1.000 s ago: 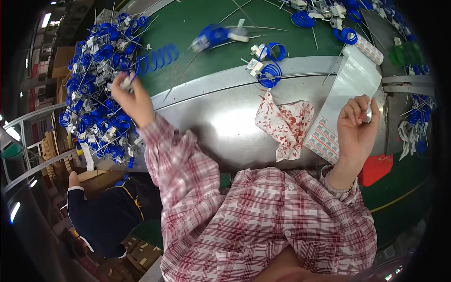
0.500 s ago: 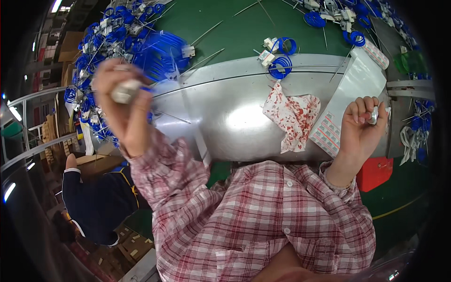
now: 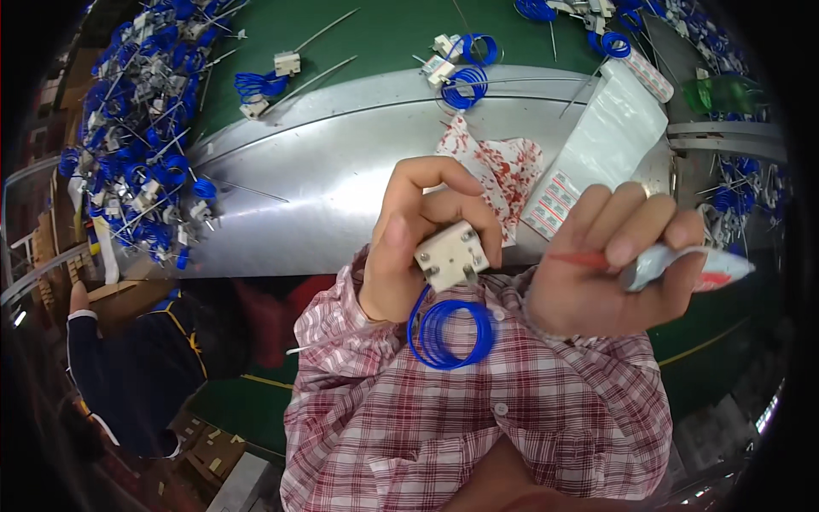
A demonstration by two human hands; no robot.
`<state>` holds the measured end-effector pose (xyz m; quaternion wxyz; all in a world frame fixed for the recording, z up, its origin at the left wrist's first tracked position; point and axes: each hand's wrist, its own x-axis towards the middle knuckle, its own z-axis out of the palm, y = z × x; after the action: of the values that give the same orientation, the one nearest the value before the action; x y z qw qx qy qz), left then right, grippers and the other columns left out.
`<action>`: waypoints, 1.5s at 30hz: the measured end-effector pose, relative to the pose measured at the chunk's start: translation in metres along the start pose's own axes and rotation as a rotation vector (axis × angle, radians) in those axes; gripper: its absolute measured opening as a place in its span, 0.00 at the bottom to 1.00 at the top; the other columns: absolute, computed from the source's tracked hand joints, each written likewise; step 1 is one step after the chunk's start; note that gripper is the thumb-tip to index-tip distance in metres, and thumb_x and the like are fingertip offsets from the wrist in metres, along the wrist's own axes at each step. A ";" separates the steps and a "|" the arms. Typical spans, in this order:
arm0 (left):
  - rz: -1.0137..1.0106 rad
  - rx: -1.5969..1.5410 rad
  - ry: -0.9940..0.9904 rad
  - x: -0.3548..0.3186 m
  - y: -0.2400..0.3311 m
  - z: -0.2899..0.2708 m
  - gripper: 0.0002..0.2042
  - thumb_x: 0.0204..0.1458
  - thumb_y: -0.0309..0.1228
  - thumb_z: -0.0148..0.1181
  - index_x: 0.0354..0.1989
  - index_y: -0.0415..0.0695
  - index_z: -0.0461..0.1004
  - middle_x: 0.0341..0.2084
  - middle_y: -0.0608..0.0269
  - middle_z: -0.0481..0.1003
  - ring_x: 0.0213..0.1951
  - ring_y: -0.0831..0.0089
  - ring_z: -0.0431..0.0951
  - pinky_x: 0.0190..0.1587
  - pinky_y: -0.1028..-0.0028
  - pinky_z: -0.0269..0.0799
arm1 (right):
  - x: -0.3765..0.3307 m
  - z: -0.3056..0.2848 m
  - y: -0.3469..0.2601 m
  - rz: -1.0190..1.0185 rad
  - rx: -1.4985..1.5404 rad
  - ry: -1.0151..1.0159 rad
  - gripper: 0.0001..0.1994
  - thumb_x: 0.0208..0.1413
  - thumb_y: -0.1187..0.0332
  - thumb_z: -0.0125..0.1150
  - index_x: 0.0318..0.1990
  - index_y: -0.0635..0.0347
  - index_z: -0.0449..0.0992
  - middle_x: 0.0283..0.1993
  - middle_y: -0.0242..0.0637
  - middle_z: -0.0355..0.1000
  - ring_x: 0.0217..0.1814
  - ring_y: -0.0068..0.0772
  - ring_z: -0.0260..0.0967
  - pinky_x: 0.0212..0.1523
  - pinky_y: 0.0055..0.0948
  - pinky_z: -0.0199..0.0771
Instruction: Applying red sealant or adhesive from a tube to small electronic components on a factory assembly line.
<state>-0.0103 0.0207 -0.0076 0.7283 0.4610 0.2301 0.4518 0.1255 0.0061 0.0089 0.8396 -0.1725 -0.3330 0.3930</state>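
My left hand (image 3: 405,226) grips a capillary thermostat by its cream block (image 3: 452,256), which has metal screws on its face. A blue coil (image 3: 452,334) hangs below the block, in front of my chest. A thin rod with a pale tip sticks out by my left sleeve. In my right hand (image 3: 627,247) is a white squeeze tube (image 3: 661,266) with red print. Its pointed red tip (image 3: 580,258) faces the thermostat without touching it. The right fingers are curled around the tube.
A red-stained cloth (image 3: 509,171) and a white plastic bag (image 3: 623,119) lie on the metal bench edge (image 3: 299,183). Thermostats are heaped at left (image 3: 141,128); a few lie on the green surface (image 3: 375,43). A person in dark clothing (image 3: 136,367) is at lower left.
My left hand has come from the heap at left to the front of my chest, with the thermostat in it. My right hand has moved inward, tube now pointing left.
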 end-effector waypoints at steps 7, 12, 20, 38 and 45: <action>-0.095 -0.066 0.203 -0.008 0.002 0.027 0.29 0.51 0.56 0.25 0.36 0.38 0.54 0.13 0.47 0.68 0.12 0.72 0.65 0.16 0.79 0.63 | -0.021 0.017 0.003 -0.126 -0.095 -0.128 0.15 0.57 0.58 0.31 0.36 0.60 0.60 0.19 0.36 0.58 0.15 0.24 0.47 0.19 0.23 0.49; -0.126 -0.100 0.223 -0.006 0.002 0.031 0.29 0.50 0.57 0.26 0.35 0.38 0.55 0.13 0.49 0.68 0.12 0.73 0.65 0.16 0.79 0.62 | -0.028 0.017 0.002 -0.114 -0.123 -0.181 0.15 0.57 0.58 0.31 0.37 0.60 0.60 0.19 0.34 0.59 0.15 0.24 0.46 0.19 0.25 0.49; -0.166 -0.105 0.328 -0.009 0.004 0.039 0.31 0.49 0.59 0.29 0.34 0.35 0.57 0.14 0.53 0.69 0.14 0.77 0.65 0.16 0.82 0.59 | -0.033 0.020 0.004 -0.143 -0.158 -0.137 0.17 0.56 0.57 0.33 0.35 0.61 0.63 0.17 0.34 0.59 0.15 0.23 0.47 0.17 0.23 0.47; -0.184 -0.109 0.268 -0.010 0.004 0.035 0.32 0.48 0.60 0.30 0.34 0.36 0.57 0.15 0.55 0.70 0.15 0.78 0.66 0.17 0.82 0.59 | -0.027 0.013 -0.012 0.032 -0.335 -0.334 0.17 0.55 0.57 0.31 0.36 0.61 0.63 0.16 0.34 0.58 0.15 0.22 0.45 0.15 0.22 0.45; -0.210 -0.138 0.299 -0.008 0.000 0.031 0.31 0.48 0.59 0.31 0.35 0.36 0.57 0.14 0.54 0.69 0.14 0.78 0.65 0.16 0.82 0.59 | -0.025 0.018 -0.003 0.081 -0.225 -0.312 0.19 0.56 0.57 0.28 0.40 0.61 0.63 0.19 0.36 0.60 0.16 0.23 0.47 0.17 0.24 0.48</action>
<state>0.0093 -0.0004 0.0059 0.7590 0.3115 0.3509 0.4515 0.1025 -0.0149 0.0130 0.7369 -0.2156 -0.4935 0.4085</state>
